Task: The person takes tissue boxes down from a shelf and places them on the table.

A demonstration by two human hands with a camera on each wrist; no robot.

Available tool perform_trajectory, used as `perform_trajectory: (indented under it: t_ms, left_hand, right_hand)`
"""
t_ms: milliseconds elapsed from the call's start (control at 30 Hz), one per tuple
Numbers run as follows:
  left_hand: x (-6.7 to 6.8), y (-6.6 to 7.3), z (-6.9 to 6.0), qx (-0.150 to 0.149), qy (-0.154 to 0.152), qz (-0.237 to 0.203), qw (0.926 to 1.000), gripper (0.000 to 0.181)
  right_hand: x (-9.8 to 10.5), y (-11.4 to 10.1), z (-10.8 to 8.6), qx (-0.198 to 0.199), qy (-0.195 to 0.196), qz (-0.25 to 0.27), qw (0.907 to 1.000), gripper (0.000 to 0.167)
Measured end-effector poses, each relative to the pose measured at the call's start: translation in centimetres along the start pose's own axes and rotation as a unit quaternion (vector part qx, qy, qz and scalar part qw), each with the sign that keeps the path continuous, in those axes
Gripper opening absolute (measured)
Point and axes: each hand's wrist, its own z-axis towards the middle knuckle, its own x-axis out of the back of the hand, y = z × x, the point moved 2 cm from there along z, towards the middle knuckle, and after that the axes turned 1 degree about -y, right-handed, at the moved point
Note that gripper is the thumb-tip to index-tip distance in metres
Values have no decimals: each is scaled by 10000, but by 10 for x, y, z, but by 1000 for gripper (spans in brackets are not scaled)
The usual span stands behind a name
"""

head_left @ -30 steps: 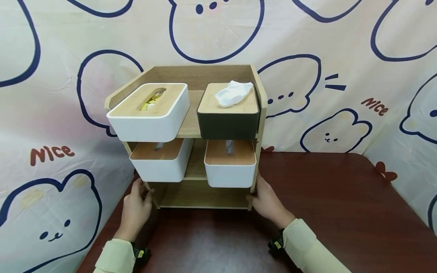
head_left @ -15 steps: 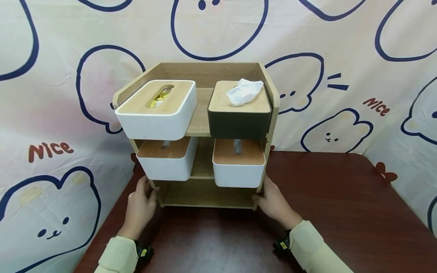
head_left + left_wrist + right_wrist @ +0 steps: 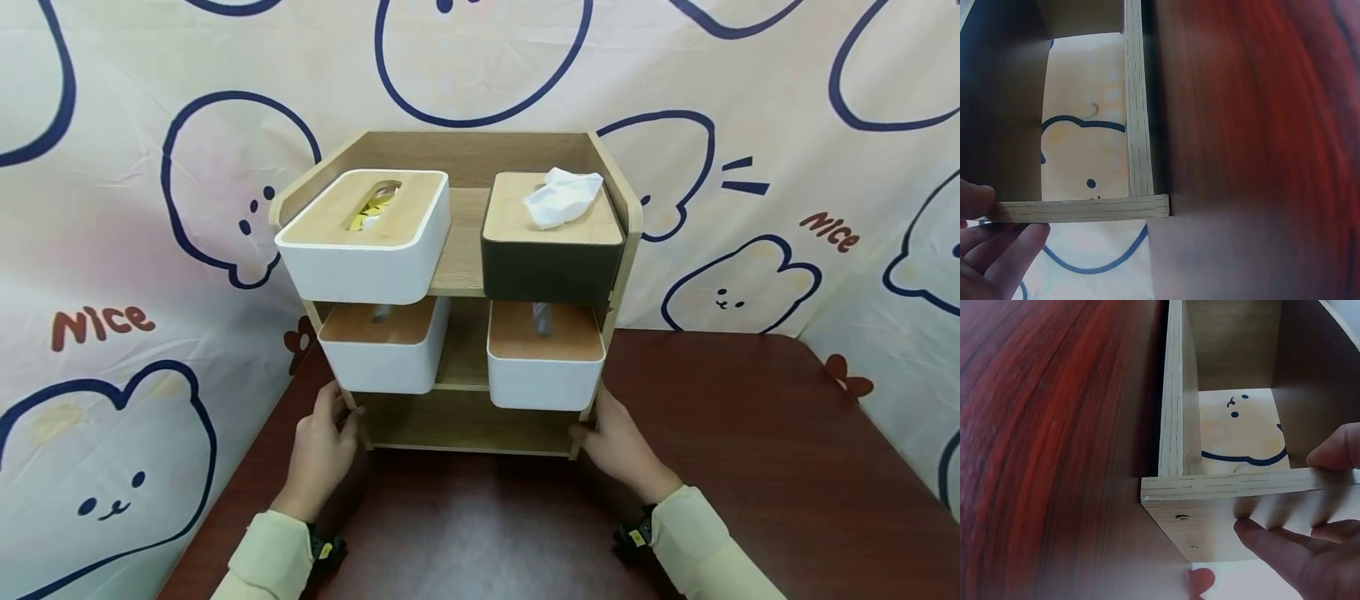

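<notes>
A light wooden shelf (image 3: 472, 423) stands in the middle of the head view. My left hand (image 3: 321, 457) grips its left side panel low down, thumb inside and fingers outside in the left wrist view. On the opposite side panel my right hand (image 3: 628, 446) holds the same way, near two screw heads in the right wrist view. The top tier bears a white box (image 3: 352, 273) with a slotted wooden lid and a dark box (image 3: 553, 271) with a white tissue (image 3: 562, 198) sticking out. Two white boxes, left (image 3: 382, 367) and right (image 3: 546, 385), sit below, jutting forward.
A dark red-brown table (image 3: 750, 450) lies beneath and extends right and forward of the shelf. Behind and along the left hangs a pale cloth (image 3: 97, 250) printed with blue-outlined animals. Both wrists carry small black devices.
The shelf with its boxes has shifted right in the head view, both hands travelling with it. Their grip looks the same, and the boxes keep their places on the tiers.
</notes>
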Motion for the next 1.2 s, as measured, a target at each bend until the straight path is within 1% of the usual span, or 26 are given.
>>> perform_trajectory:
  t_ms: [200, 400, 600, 733, 933, 1100, 1200]
  left_hand:
    - [-3, 8, 1, -74, -35, -52, 10000, 51]
    - [-6, 15, 2, -128, -115, -13, 9999, 49]
    - [-10, 20, 2, -177, -218, -1, 9996, 49]
    - [-13, 24, 2, -172, -219, -64, 9996, 50]
    - [-18, 27, 2, -206, -201, -47, 9996, 51]
    - [-22, 31, 4, -279, -157, -116, 9994, 50]
    - [-24, 35, 5, -243, -193, -157, 9994, 50]
  right_hand:
    - [7, 2, -4, -78, -3, 31, 10000, 101]
    - [13, 7, -7, -122, 15, 56, 9999, 94]
    - [19, 12, -10, -95, 26, 52, 9999, 95]
    - [23, 14, -11, -44, 48, 63, 10000, 90]
    - [28, 17, -13, 15, 158, 25, 9999, 90]
    - [32, 21, -16, -53, 161, 20, 9999, 85]
    - [35, 22, -17, -111, 131, 24, 9998, 82]
